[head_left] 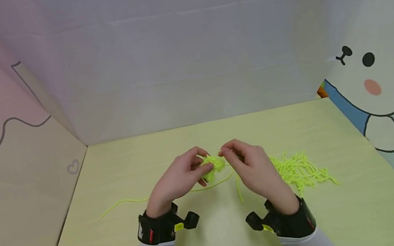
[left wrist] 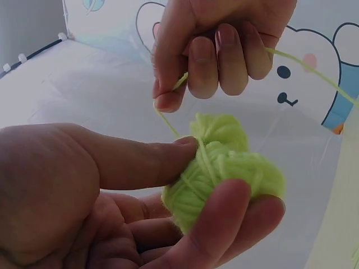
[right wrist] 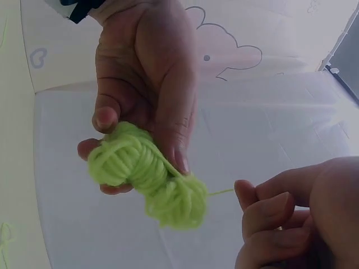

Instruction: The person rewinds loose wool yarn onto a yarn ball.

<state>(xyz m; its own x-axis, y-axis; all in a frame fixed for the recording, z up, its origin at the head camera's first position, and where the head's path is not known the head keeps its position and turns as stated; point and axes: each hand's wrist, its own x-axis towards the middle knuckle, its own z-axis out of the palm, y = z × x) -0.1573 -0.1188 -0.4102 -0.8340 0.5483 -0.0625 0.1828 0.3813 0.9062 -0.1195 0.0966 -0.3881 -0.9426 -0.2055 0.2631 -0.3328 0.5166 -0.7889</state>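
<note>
Where it is wrapped, the lime yarn bundle (right wrist: pixel 147 172) narrows; ends bulge.

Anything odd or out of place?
The loose yellow-green yarn heap beside the right hand looks messy, strands crossing and straggling across the pale table. The wound yellow-green yarn bundle in the left hand shows no visible damage.
</note>
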